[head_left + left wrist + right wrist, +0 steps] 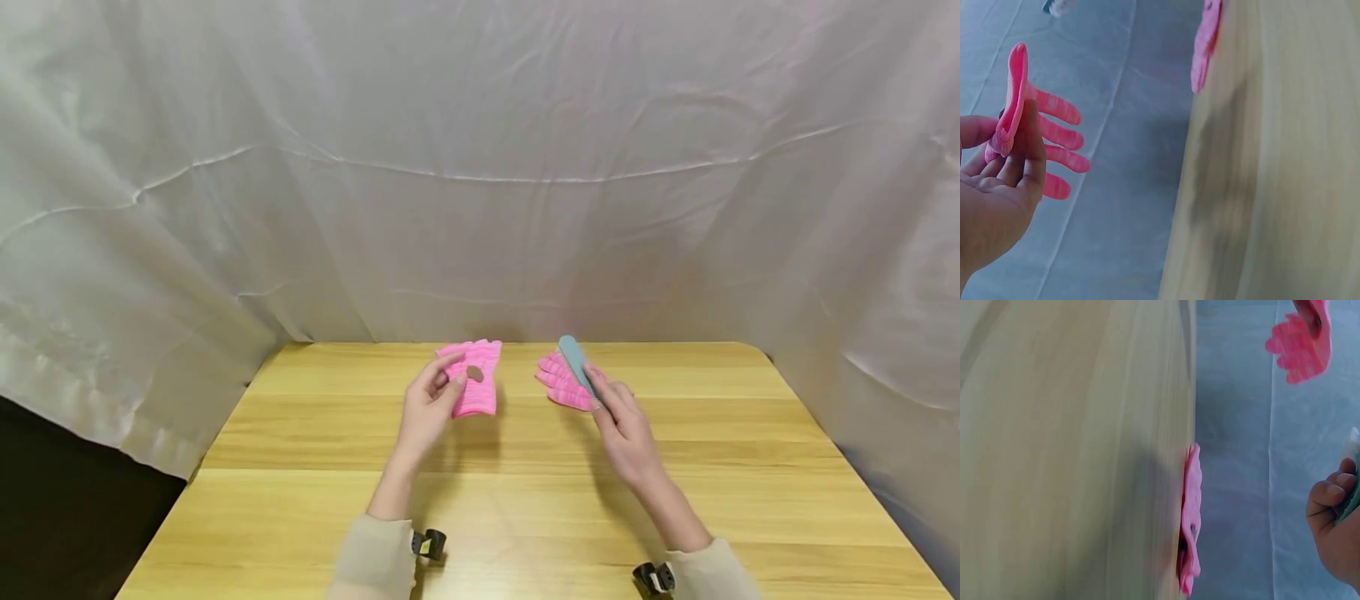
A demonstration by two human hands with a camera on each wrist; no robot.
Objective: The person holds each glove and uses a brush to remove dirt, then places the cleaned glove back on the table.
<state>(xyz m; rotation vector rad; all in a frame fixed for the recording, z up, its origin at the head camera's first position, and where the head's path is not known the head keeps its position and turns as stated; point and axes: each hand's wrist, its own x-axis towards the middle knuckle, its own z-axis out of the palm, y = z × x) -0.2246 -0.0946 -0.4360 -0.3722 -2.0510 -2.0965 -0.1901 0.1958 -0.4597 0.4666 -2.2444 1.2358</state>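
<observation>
My left hand (431, 408) pinches a pink knitted glove (483, 392) by its cuff end, off the table; a brown oval patch (475, 373) shows on it. In the left wrist view, the left hand (997, 206) has thumb and fingers on the glove (1015, 87), whose fingers hang away. My right hand (630, 433) grips a blue-green brush (573, 358); white bristles (1353, 442) show in the right wrist view beside the right hand (1335, 519). A second pink glove (562, 387) lies on the table, behind the brush in the head view; the right wrist view shows it flat (1191, 512).
The wooden table (315, 508) reaches back to a hanging grey curtain (480, 242), which also runs along both sides. A dark area (67, 500) lies left of the table. Small black devices (430, 544) sit at both wrists.
</observation>
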